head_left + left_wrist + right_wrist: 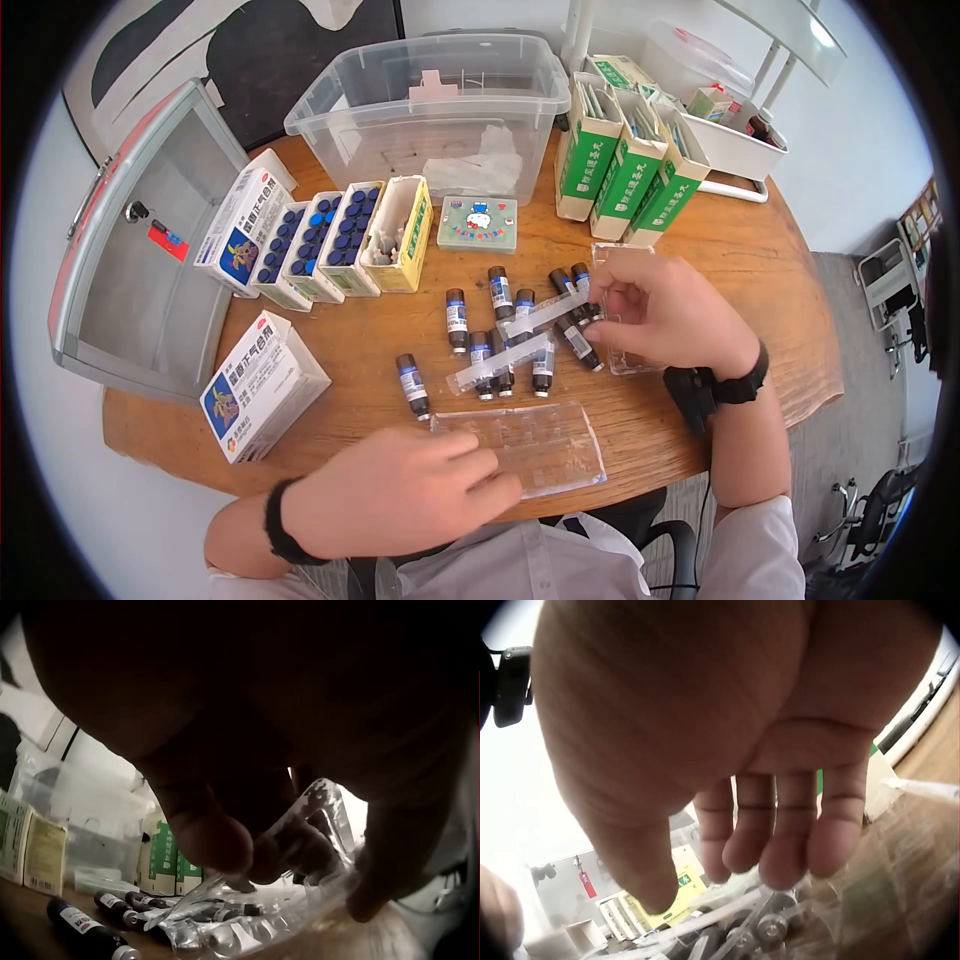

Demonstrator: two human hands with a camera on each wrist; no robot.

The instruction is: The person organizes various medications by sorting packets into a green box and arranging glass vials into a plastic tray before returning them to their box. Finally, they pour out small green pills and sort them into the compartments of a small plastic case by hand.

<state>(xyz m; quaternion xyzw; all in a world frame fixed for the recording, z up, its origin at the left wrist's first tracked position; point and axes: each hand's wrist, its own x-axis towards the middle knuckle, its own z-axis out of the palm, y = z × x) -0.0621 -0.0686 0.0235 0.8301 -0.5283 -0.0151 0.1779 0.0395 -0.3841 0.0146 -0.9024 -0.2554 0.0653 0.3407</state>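
A clear plastic tray (pixel 560 445) lies near the table's front edge, and my left hand (pixel 390 495) is at its left side. The left wrist view shows that hand's fingers and thumb on either side of the tray's raised edge, gripping it. My right hand (pixel 675 310), fingers loosely bent, hovers over a second clear tray (pixel 630 362), partly hidden by it. Its fingertips are right at the end of a translucent narrow strip (pixel 545 315); in the right wrist view nothing lies between fingers and thumb. Another strip (pixel 500 364) lies across several small dark bottles (pixel 411 385) with white-and-blue labels.
Open boxes of blue-capped bottles (pixel 350 232) stand at the left by a white carton (pixel 262 390) and a grey-framed case (pixel 165 270). Behind are a big clear bin (pixel 430 130) and a small cartoon-lidded box (pixel 478 224). Green-and-white boxes (pixel 627 175) stand back right.
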